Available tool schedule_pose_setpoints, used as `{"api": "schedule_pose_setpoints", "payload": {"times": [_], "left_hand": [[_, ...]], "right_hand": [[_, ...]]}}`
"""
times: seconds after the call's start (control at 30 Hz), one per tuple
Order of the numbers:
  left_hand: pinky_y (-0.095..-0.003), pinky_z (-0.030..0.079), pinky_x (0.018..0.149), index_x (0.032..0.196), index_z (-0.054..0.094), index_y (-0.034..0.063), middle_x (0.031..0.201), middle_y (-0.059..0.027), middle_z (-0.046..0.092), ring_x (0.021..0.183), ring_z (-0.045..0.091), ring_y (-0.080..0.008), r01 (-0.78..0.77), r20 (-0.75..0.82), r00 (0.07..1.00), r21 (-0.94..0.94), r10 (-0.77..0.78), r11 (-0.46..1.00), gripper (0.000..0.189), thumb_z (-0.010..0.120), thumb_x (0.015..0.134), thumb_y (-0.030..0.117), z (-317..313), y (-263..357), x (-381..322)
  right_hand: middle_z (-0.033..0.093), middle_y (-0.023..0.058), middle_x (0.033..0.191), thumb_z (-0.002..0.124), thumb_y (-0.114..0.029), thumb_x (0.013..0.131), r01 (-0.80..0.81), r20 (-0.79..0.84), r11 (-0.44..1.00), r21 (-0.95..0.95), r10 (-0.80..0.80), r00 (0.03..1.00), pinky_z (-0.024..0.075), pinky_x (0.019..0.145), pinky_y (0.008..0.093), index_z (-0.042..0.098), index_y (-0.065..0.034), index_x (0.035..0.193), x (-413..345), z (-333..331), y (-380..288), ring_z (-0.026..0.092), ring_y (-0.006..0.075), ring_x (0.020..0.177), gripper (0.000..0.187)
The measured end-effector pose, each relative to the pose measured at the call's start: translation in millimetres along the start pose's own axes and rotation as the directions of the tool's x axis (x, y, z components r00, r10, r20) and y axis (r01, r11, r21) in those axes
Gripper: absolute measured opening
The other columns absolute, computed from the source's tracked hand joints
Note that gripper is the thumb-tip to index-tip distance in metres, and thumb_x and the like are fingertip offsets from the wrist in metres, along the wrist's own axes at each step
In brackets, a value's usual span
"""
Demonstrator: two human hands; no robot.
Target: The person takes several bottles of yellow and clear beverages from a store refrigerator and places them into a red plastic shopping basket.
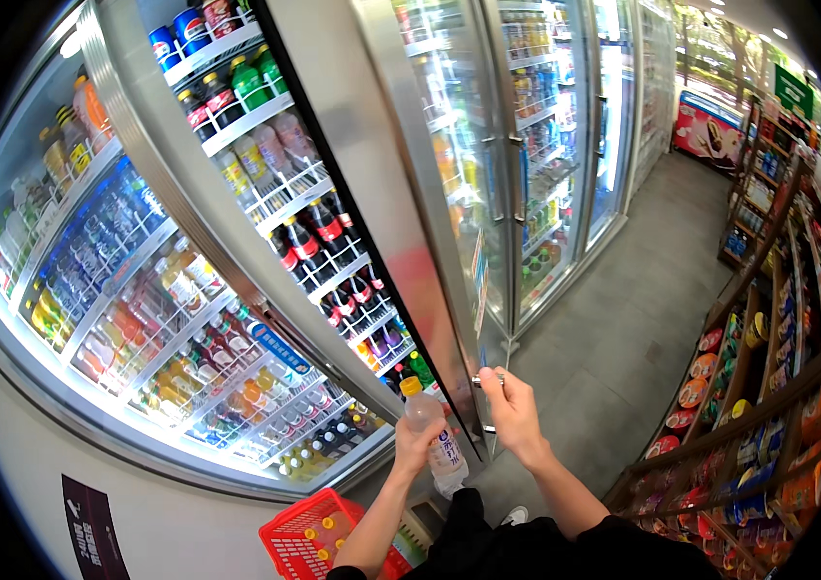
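In my left hand (414, 444) is a clear plastic bottle (449, 464) with a yellow cap and a printed label, held tilted by its middle. My right hand (516, 417) grips the small metal handle (487, 379) of a drinks cooler's glass door, which stands swung open. Left of that door, the cooler's wire-fronted shelves (287, 196) hold cola bottles, green bottles and cans. Beneath my left forearm sits a red plastic shopping basket (309, 507). Several yellow-capped bottles (326, 538) lie inside it. Whether the basket hangs from my arm cannot be told.
Another lit cooler section (128, 290) full of bottles stands at left. More glass-door coolers (537, 145) line the wall ahead. A grey tiled floor (621, 312) runs along the aisle. Shelves of packaged instant noodles (697, 384) curve along the right. A pink chest freezer (708, 134) stands at the far end.
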State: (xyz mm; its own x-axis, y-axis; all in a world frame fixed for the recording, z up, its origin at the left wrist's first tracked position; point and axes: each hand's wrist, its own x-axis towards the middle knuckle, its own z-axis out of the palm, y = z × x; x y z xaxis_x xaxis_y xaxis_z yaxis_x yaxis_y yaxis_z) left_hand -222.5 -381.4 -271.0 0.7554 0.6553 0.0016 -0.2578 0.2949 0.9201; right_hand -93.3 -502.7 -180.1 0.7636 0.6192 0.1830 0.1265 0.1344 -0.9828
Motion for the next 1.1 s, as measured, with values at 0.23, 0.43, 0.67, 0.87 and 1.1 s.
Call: {"api": "schedule_pose_setpoints", "payload": {"times": [0.23, 0.43, 0.67, 0.87, 1.1], "left_hand": [[-0.0395, 0.057, 0.075, 0.113, 0.053, -0.0028, 0.106, -0.0112, 0.062, 0.082, 0.064, -0.019, -0.067, -0.148, 0.987, -0.017, 0.064, 0.998, 0.035, 0.067, 0.083, 0.01, -51, 20, 5], [-0.0373, 0.057, 0.074, 0.113, 0.054, -0.0027, 0.108, -0.0105, 0.062, 0.083, 0.064, -0.0182, -0.136, -0.268, 0.956, -0.037, 0.121, 0.99, 0.036, 0.068, 0.082, 0.01, -89, 33, 29], [-0.0339, 0.056, 0.073, 0.116, 0.057, -0.0029, 0.106, -0.0084, 0.063, 0.084, 0.064, -0.0153, -0.184, -0.347, 0.922, -0.01, 0.17, 0.983, 0.038, 0.068, 0.081, 0.008, -124, 49, 62], [-0.0304, 0.051, 0.081, 0.119, 0.055, 0.0013, 0.105, -0.0065, 0.064, 0.091, 0.062, -0.0143, -0.242, -0.266, 0.917, 0.221, 0.297, 0.945, 0.046, 0.073, 0.078, 0.013, -142, 59, 77], [-0.0297, 0.047, 0.085, 0.119, 0.055, 0.0031, 0.104, -0.0048, 0.063, 0.095, 0.06, -0.0124, -0.195, -0.27, 0.919, 0.326, 0.289, 0.925, 0.053, 0.078, 0.075, 0.018, -157, 59, 76]], "right_hand": [[0.048, 0.0015, 0.065, 0.037, -0.028, 0.1, -0.046, 0.26, 0.993, 0.112, 0.015, 0.966, 0.0336, 0.058, 0.0273, 0.053, 0.0, 0.077, 20, 59, 9, 0.04, 0.0081, 0.064, 0.04], [0.047, 0.0017, 0.065, 0.03, -0.033, 0.1, -0.146, 0.469, 0.97, 0.192, 0.04, 0.882, 0.0352, 0.064, 0.0266, 0.056, -0.0014, 0.081, 52, 107, 25, 0.043, 0.011, 0.064, 0.045], [0.052, 0.0045, 0.069, 0.031, -0.035, 0.101, -0.15, 0.493, 0.98, 0.128, 0.069, 0.867, 0.0397, 0.071, 0.0284, 0.056, -0.0003, 0.081, 83, 164, 35, 0.049, 0.0126, 0.07, 0.047], [0.061, 0.0055, 0.08, 0.035, -0.031, 0.103, -0.058, 0.46, 0.997, -0.05, 0.074, 0.885, 0.0422, 0.074, 0.0286, 0.062, 0.0022, 0.089, 91, 192, 5, 0.052, 0.0114, 0.078, 0.045], [0.063, 0.0025, 0.073, 0.055, -0.035, 0.095, 0.072, 0.588, 0.916, -0.394, 0.191, 0.786, 0.0472, 0.062, 0.0255, 0.067, 0.0023, 0.099, 137, 182, 10, 0.057, 0.0071, 0.069, 0.04]]}}
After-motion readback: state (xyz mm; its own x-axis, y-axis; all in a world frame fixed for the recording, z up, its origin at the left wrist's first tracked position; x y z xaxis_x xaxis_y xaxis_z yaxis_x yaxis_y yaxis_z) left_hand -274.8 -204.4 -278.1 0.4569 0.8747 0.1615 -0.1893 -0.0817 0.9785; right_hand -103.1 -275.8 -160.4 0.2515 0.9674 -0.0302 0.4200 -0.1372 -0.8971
